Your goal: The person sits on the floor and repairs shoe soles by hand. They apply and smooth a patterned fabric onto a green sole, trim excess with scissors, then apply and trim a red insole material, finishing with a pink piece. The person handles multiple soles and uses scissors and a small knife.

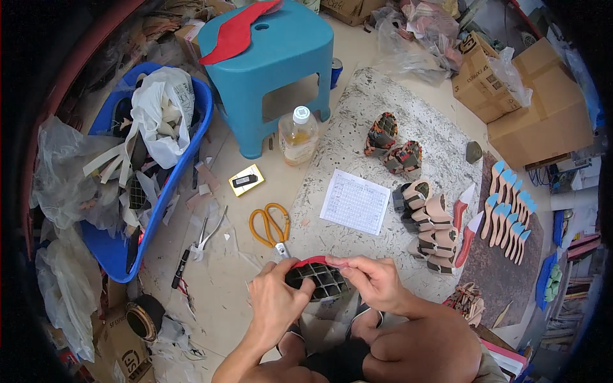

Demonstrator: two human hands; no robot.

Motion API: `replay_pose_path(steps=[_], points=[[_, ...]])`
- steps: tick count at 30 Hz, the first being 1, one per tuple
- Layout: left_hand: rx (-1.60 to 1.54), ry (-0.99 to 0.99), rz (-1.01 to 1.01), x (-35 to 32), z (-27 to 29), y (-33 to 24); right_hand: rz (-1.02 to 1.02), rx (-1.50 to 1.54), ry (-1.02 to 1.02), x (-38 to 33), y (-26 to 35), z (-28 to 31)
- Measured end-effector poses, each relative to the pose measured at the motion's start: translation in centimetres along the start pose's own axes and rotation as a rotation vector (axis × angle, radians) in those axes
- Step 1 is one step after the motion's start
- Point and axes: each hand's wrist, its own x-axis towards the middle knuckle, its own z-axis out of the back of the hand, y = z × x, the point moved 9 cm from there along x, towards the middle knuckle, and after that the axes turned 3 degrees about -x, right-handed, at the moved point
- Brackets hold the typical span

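My left hand (279, 297) and my right hand (377, 281) hold a dark shoe upper piece (327, 279) with a pale lattice pattern and a red upper edge. The left thumb lies over its lattice face while the fingers grip the left end. At the right end, my right thumb and fingers pinch the red edge. Just beyond the left hand lie scissors (270, 228) with orange handles, their blades partly hidden by that hand. Farther off, a printed paper sheet (355, 201) rests on a stained board (357, 108).
A teal stool (281, 41) bears a red cut piece (237, 35). Nearby stand a bottle (298, 140) and a blue tub (203, 121) of scraps. Pliers (205, 239) and a black marker (181, 269) lie left. Several shoe uppers (436, 239), red-handled knives (466, 239) and blue-ended insoles (507, 210) lie right.
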Motion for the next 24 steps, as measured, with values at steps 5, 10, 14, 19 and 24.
replay_pose_path(steps=[5,10,14,19,24], points=[[0.013,-0.009,0.001,0.1,0.1,0.1,0.084,-0.014,0.02,-0.3,1.1,0.0],[-0.179,0.072,0.018,0.4,-1.1,1.7,0.091,0.253,0.105,-0.8,1.0,1.3],[-0.565,0.28,0.106,-0.4,-3.5,2.5,0.199,-0.093,0.439,1.0,2.7,0.3],[-0.792,0.354,0.077,-0.6,-3.8,0.9,0.348,-0.21,0.542,0.5,3.1,-0.8],[-0.873,0.391,0.286,-0.9,-4.8,2.9,0.509,-0.186,0.353,0.3,4.9,0.3]])
